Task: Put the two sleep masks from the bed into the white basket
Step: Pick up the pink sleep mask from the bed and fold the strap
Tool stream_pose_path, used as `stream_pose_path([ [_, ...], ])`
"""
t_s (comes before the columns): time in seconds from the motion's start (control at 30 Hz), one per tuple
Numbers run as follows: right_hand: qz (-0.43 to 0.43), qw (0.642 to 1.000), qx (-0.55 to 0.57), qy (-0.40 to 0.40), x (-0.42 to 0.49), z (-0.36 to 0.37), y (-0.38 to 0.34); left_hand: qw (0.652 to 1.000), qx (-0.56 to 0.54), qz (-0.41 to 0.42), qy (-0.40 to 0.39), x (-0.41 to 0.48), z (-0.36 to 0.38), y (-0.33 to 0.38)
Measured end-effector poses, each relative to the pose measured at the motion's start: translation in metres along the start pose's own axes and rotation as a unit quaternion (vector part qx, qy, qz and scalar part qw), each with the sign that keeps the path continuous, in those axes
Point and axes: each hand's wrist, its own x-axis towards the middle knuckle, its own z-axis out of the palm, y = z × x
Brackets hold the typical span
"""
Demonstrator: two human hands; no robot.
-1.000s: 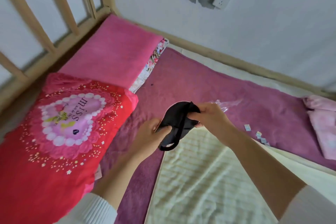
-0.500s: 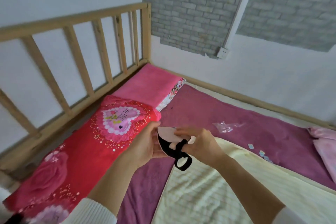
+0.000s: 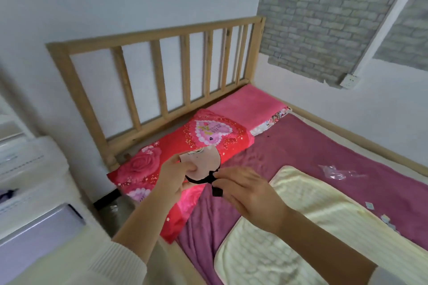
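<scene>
A sleep mask (image 3: pixel 206 164) with a pale pink face and black edging is held above the red pillow (image 3: pixel 185 146). My left hand (image 3: pixel 173 178) grips its left side with the thumb across the front. My right hand (image 3: pixel 245 188) pinches the black strap (image 3: pixel 215 186) at the mask's right end. Whether a second mask is folded behind it cannot be told. No white basket can be made out with certainty; a white furry-looking thing (image 3: pixel 32 164) sits at the left edge.
The wooden slatted headboard (image 3: pixel 162 71) stands behind a pink pillow (image 3: pixel 247 104). A purple blanket (image 3: pixel 324 150) covers the bed, with a pale yellow blanket (image 3: pixel 289 227) over it. A clear plastic wrapper (image 3: pixel 333 172) and small paper bits (image 3: pixel 384 218) lie at the right.
My view has swung up and to the left, and the bed's head end and the things beside it have come into sight. The mask has turned its pale side toward me.
</scene>
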Motion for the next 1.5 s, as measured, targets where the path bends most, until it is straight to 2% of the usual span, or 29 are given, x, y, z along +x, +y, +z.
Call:
stream_pose_path([
  [0.07,0.041,0.992,0.119,-0.005,0.015,0.008,-0.024,0.999,0.001,0.013,0.045,-0.012,-0.023,0.002],
  [0.13,0.112,0.959,0.261,0.010,0.035,0.013,-0.044,0.996,-0.003,0.024,0.081,-0.023,-0.046,0.007],
  [0.27,0.200,0.910,0.354,0.075,0.078,0.034,-0.068,0.993,-0.056,0.025,0.100,-0.043,-0.094,0.015],
  [0.37,0.267,0.855,0.428,0.116,0.107,0.050,-0.083,0.989,-0.106,0.043,0.096,-0.056,-0.136,0.023],
  [0.47,0.285,0.812,0.507,0.051,0.130,0.060,-0.101,0.982,-0.141,0.054,0.115,-0.071,-0.183,0.033],
  [0.53,0.256,0.803,0.537,-0.026,0.142,0.066,-0.120,0.979,-0.149,0.060,0.123,-0.083,-0.213,0.041],
  [0.67,0.201,0.823,0.501,-0.174,0.169,0.080,-0.162,0.977,-0.137,0.090,0.134,-0.105,-0.273,0.061],
  [0.7,0.192,0.843,0.458,-0.207,0.175,0.084,-0.171,0.975,-0.142,0.097,0.139,-0.110,-0.289,0.066],
  [0.77,0.155,0.915,0.275,-0.252,0.188,0.094,-0.186,0.971,-0.152,0.106,0.149,-0.118,-0.319,0.075],
  [0.8,0.125,0.945,0.156,-0.258,0.193,0.100,-0.194,0.971,-0.151,0.108,0.151,-0.122,-0.332,0.078],
  [0.83,0.102,0.959,0.078,-0.251,0.199,0.106,-0.204,0.972,-0.144,0.109,0.149,-0.125,-0.342,0.080],
  [0.9,0.110,0.970,0.078,-0.200,0.209,0.122,-0.225,0.976,-0.123,0.109,0.144,-0.129,-0.361,0.079],
  [0.93,0.149,0.963,0.157,-0.160,0.212,0.130,-0.234,0.977,-0.115,0.108,0.143,-0.131,-0.369,0.077],
  [0.97,0.212,0.927,0.291,-0.109,0.216,0.135,-0.243,0.978,-0.110,0.107,0.142,-0.133,-0.377,0.075],
  [1.0,0.279,0.853,0.438,-0.062,0.219,0.140,-0.249,0.979,-0.107,0.104,0.139,-0.136,-0.384,0.073],
  [1.03,0.331,0.751,0.570,-0.029,0.222,0.144,-0.254,0.979,-0.108,0.102,0.136,-0.138,-0.392,0.071],
  [1.07,0.361,0.635,0.683,-0.007,0.224,0.147,-0.260,0.980,-0.110,0.101,0.132,-0.139,-0.399,0.069],
  [1.1,0.369,0.529,0.764,0.013,0.226,0.149,-0.267,0.981,-0.111,0.100,0.125,-0.141,-0.405,0.067],
  [1.13,0.364,0.455,0.812,0.027,0.227,0.153,-0.273,0.982,-0.111,0.098,0.117,-0.143,-0.410,0.064],
  [1.17,0.348,0.409,0.842,0.040,0.228,0.157,-0.278,0.983,-0.109,0.097,0.107,-0.145,-0.414,0.062],
  [1.2,0.337,0.388,0.856,0.053,0.230,0.164,-0.280,0.985,-0.106,0.096,0.099,-0.147,-0.417,0.059],
  [1.23,0.335,0.391,0.855,0.059,0.232,0.170,-0.284,0.986,-0.101,0.096,0.091,-0.148,-0.420,0.057],
  [1.27,0.350,0.432,0.829,0.060,0.235,0.177,-0.287,0.987,-0.092,0.098,0.086,-0.149,-0.421,0.054],
  [1.3,0.366,0.518,0.772,0.051,0.238,0.183,-0.290,0.988,-0.079,0.103,0.084,-0.151,-0.422,0.053],
  [1.37,0.360,0.768,0.530,0.021,0.242,0.191,-0.294,0.988,-0.051,0.118,0.081,-0.153,-0.423,0.052],
  [1.4,0.305,0.879,0.367,-0.007,0.241,0.196,-0.292,0.988,-0.039,0.126,0.078,-0.153,-0.424,0.052],
  [1.43,0.228,0.949,0.214,-0.042,0.240,0.201,-0.291,0.988,-0.027,0.134,0.073,-0.153,-0.423,0.053],
  [1.47,0.169,0.977,0.107,-0.074,0.239,0.204,-0.289,0.987,-0.012,0.141,0.069,-0.153,-0.422,0.055],
  [1.5,0.144,0.984,0.052,-0.092,0.238,0.204,-0.286,0.987,0.008,0.148,0.067,-0.154,-0.420,0.057],
])
